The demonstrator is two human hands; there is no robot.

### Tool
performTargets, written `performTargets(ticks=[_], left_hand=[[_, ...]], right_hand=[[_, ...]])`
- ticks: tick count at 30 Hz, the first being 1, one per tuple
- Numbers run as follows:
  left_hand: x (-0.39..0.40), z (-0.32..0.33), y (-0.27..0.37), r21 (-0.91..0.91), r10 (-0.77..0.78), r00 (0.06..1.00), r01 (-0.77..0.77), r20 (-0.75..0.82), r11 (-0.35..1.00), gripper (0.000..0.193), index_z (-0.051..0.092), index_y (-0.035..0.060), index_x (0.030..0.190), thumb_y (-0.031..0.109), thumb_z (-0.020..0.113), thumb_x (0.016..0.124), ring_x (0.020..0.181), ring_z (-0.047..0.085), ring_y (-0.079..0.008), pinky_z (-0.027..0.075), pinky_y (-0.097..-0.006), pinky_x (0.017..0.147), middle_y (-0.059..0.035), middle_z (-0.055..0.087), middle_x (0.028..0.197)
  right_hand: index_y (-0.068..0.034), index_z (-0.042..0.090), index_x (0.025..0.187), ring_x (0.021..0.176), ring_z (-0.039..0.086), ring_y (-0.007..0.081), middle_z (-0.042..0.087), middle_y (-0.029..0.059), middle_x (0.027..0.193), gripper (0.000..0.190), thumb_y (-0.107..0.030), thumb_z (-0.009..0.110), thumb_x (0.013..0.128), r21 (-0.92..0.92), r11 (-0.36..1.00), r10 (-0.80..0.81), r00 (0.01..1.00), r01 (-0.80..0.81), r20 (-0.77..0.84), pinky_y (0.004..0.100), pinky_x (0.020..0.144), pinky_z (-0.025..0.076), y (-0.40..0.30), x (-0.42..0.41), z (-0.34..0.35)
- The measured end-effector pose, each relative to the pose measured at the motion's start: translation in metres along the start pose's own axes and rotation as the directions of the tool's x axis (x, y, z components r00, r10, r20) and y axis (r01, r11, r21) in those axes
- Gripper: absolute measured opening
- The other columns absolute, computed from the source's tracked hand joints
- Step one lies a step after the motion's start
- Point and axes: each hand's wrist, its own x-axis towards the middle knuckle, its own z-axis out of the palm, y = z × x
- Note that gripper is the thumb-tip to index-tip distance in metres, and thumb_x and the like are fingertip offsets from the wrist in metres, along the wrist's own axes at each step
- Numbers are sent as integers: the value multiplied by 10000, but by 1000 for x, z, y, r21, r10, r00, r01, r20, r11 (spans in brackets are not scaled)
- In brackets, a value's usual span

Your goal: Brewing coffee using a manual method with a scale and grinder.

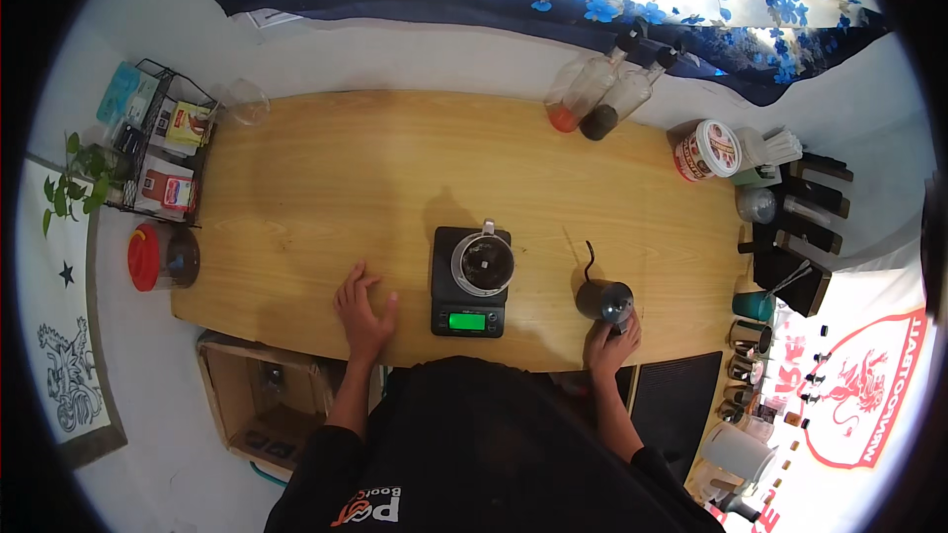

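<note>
A black digital scale with a lit green display lies on the wooden table in front of me. On its plate sits a glass coffee dripper with a handle, dark coffee grounds inside. My left hand rests on the tabletop left of the scale, fingers spread, holding nothing. To the right of the scale, my right hand is on the handle of a dark gooseneck kettle standing on the table, its thin spout pointing away from me.
Two glass bottles and a lidded tub stand at the back right. Cups, including a teal one, line the right edge. At left are a wire rack and a red-lidded jar. A black ribbed mat lies near right.
</note>
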Motion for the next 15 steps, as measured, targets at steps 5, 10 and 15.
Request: performTargets(ticks=[5,10,15], left_hand=[[-1,4,-7,-12,-5,1000,5,-19,1000,402,628,72,1225,288,753,910,1448,472,-371,279,-524,1215,-154,553,1564],[-1,2,0,-3,4,999,-4,-35,1000,378,623,72,1219,271,746,922,1413,498,-383,303,-525,1201,-161,568,1539],[1,2,-2,10,13,999,-13,-40,1000,361,619,72,1217,259,738,932,1380,516,-395,324,-530,1185,-166,581,1510]], right_hand=[[-18,582,1420,1381,495,421,588,200,1472,487,-282,597,1011,12,1000,15,1000,-15,-5,539,1180,297,1,-1,4],[-23,588,1403,1390,486,415,585,192,1479,471,-282,594,1009,9,1000,28,1000,-28,10,537,1182,291,-3,-2,2],[-30,595,1394,1373,500,413,595,186,1474,462,-284,593,1008,18,999,38,999,-38,18,536,1178,294,-10,0,0]])
